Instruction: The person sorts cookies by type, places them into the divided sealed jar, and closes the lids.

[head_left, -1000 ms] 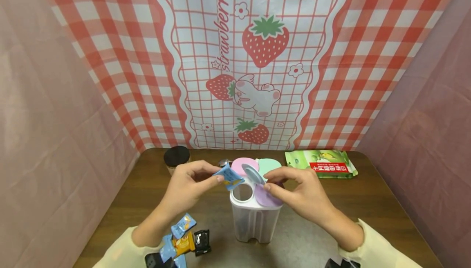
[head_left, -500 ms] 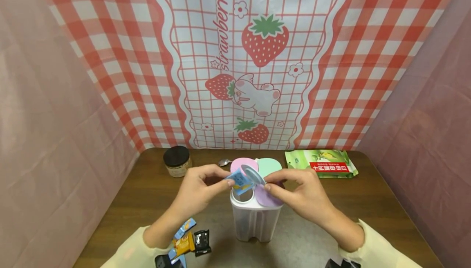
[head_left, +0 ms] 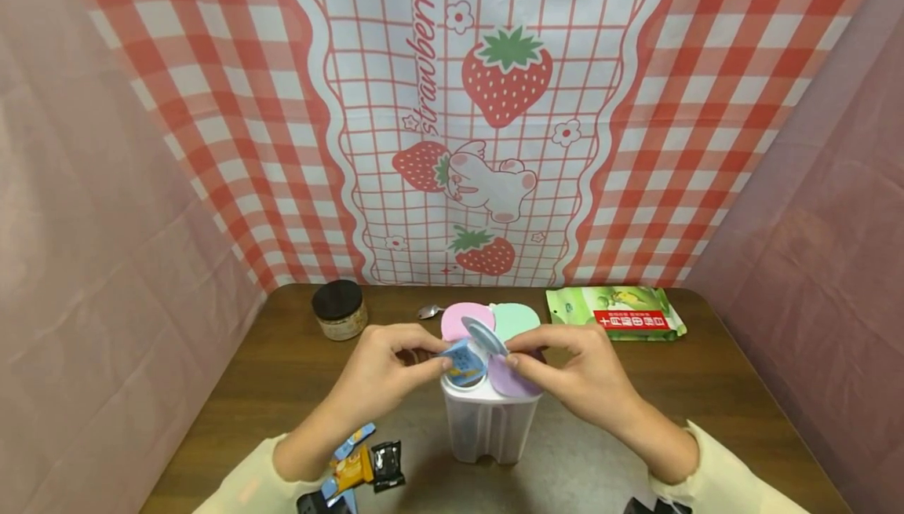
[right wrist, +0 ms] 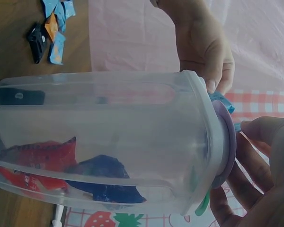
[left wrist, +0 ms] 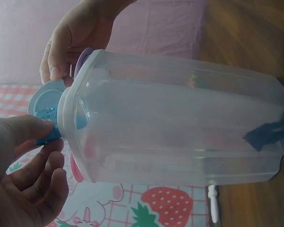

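Note:
My left hand (head_left: 384,365) pinches a small blue snack packet (head_left: 464,367) between thumb and fingers. The packet sits at the round mouth of a clear storage container (head_left: 487,429), its lower part inside the opening in the left wrist view. My right hand (head_left: 589,365) holds the raised pale-blue flap lid (head_left: 483,335) of that mouth by its edge. Pink (head_left: 466,318), mint (head_left: 517,319) and purple (head_left: 512,379) lids cover the other compartments. Through the wall in the right wrist view show a red packet (right wrist: 42,158) and a dark blue packet (right wrist: 106,179).
Blue, orange and black packets (head_left: 387,465) lie together at the front left of the wooden table (head_left: 706,420). Behind stand a black-lidded jar (head_left: 340,310) and a spoon (head_left: 428,311). A green wipes-like pack (head_left: 614,314) lies at the back right.
My left hand has moved right with the blue packet, bringing it from beside the container's open mouth down into it. The right hand keeps its hold on the pale-blue lid.

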`<state>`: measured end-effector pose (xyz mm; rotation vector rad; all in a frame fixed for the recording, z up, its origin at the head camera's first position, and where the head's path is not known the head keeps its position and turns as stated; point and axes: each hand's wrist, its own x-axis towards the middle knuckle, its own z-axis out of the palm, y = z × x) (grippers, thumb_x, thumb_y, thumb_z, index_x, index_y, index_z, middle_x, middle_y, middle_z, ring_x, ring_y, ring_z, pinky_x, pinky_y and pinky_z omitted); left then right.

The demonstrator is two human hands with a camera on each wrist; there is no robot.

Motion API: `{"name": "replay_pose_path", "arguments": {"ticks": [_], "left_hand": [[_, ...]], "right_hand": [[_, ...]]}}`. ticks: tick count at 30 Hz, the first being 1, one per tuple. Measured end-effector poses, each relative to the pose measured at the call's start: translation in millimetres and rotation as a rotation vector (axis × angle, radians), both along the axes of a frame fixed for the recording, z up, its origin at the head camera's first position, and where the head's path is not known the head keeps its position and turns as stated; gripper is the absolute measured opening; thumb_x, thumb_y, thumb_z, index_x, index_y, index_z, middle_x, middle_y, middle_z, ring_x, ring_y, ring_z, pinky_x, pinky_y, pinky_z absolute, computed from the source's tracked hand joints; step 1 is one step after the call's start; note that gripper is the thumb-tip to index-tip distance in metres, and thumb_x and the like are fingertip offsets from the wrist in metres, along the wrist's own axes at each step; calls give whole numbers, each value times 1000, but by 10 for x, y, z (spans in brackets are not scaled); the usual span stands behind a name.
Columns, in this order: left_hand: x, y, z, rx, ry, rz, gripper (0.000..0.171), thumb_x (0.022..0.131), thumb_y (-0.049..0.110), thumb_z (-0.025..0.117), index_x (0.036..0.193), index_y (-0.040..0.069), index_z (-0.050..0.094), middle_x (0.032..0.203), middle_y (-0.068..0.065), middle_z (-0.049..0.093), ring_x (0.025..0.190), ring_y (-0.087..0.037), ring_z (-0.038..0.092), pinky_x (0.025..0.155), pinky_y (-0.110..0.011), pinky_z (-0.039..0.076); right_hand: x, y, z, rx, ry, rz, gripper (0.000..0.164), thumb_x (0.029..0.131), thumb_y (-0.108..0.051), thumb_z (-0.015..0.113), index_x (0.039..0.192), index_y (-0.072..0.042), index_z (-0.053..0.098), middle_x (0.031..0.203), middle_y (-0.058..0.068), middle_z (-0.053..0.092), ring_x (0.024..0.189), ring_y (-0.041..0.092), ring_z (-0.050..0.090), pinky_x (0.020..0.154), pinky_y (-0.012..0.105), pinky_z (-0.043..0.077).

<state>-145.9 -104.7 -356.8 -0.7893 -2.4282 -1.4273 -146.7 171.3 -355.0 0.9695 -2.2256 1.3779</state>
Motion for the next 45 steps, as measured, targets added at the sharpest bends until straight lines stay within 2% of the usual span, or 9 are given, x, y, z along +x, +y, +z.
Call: {"name": "replay_pose_path", "arguments": {"ticks": [10,23,27,30,33,36,41,45], "left_hand": [[9,25,76,-99,-16,21,11,82,6,82,87,15,82,79,7,73,64,-3,60,59,-24,55],[11,89,258,-287,-5,30,9,78,6,80,79,14,81,69,10,72,59,4,56,54,-19,50],[-2,112,295,-345,-17,24,10,78,6,78,76,16,76,67,11,67,61,1,55,56,-20,49],[-7,112,304,-380,-29,31,10,79,8,79,83,17,74,75,12,65,68,-5,60,62,-20,50],[1,98,303,-370,-29,28,23,80,9,82,102,14,75,86,9,66,77,-11,64,68,-22,53],[16,78,298,-313,-18,10,37,82,11,85,116,14,72,94,8,68,83,-10,65,73,-25,55],[35,70,268,-206,77,-36,21,87,12,83,106,16,75,95,8,73,83,-4,65,76,-28,58],[23,79,249,-181,149,-60,14,87,10,81,101,14,80,91,7,74,75,-1,62,69,-23,57]], "right_hand": [[5,-11,7,8,16,-3,20,83,-7,85,97,-21,82,91,-11,79,79,7,73,69,23,58],[8,-13,13,6,14,-3,19,83,-7,85,97,-20,82,90,-9,79,78,7,73,68,22,57],[10,-12,8,3,12,-4,19,83,-7,85,97,-20,82,90,-9,79,78,7,73,67,23,58],[13,-14,7,0,5,2,19,84,-7,85,97,-20,82,91,-9,79,79,8,74,68,24,58],[15,-15,0,-4,-4,8,19,84,-7,84,98,-20,82,91,-10,79,79,8,73,68,24,58],[14,-17,-1,-4,-4,12,20,84,-7,84,98,-20,82,92,-10,79,79,8,74,68,22,58],[10,-13,8,0,8,6,21,83,-6,85,98,-20,82,92,-9,79,80,8,74,69,22,57],[8,-8,14,4,18,2,21,83,-5,85,98,-19,82,92,-9,79,80,7,74,69,22,58]]}}
